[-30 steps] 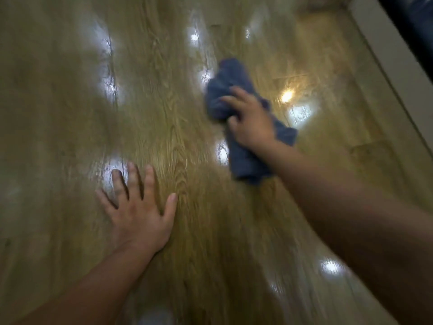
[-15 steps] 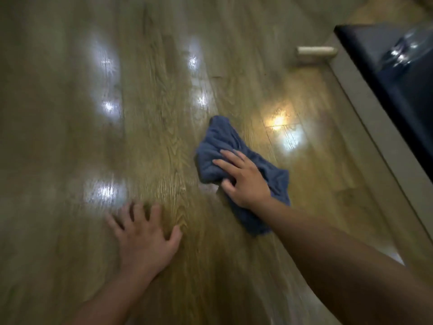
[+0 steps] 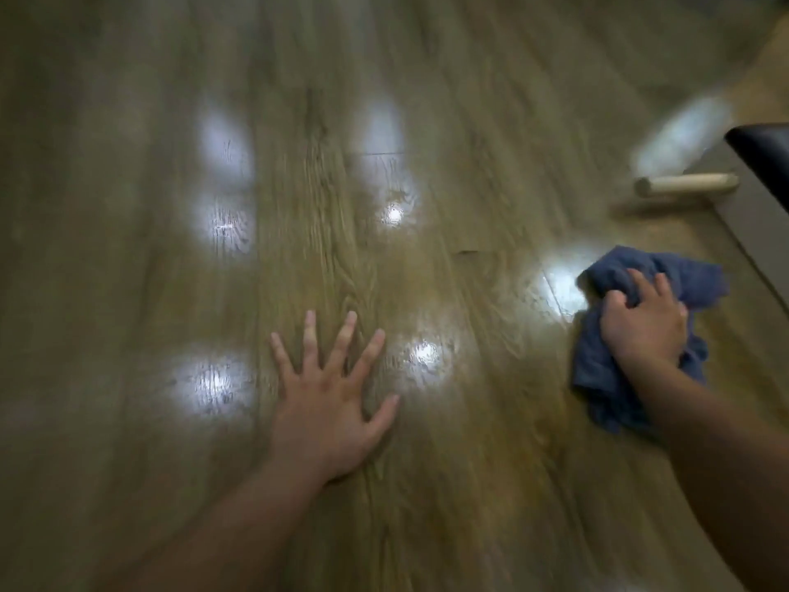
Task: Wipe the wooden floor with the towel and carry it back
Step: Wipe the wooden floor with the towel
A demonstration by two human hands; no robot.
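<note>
A crumpled blue towel [image 3: 615, 373] lies on the glossy wooden floor [image 3: 128, 271] at the right side of the view. My right hand [image 3: 644, 324] sits on top of it, fingers curled into the cloth, pressing it down. My left hand [image 3: 328, 403] lies flat on the floor near the middle, fingers spread and straight, holding nothing. Part of the towel is hidden under my right hand and forearm.
A pale cylindrical wooden leg [image 3: 687, 185] lies at the far right beside a grey base strip [image 3: 760, 237]. A dark piece of furniture [image 3: 764, 151] juts in at the right edge. Bright light reflections dot the floor.
My right hand has dragged the towel to the right, toward the grey strip. My left hand stays planted on the floor, fingers now stretched straighter. The view has shifted.
</note>
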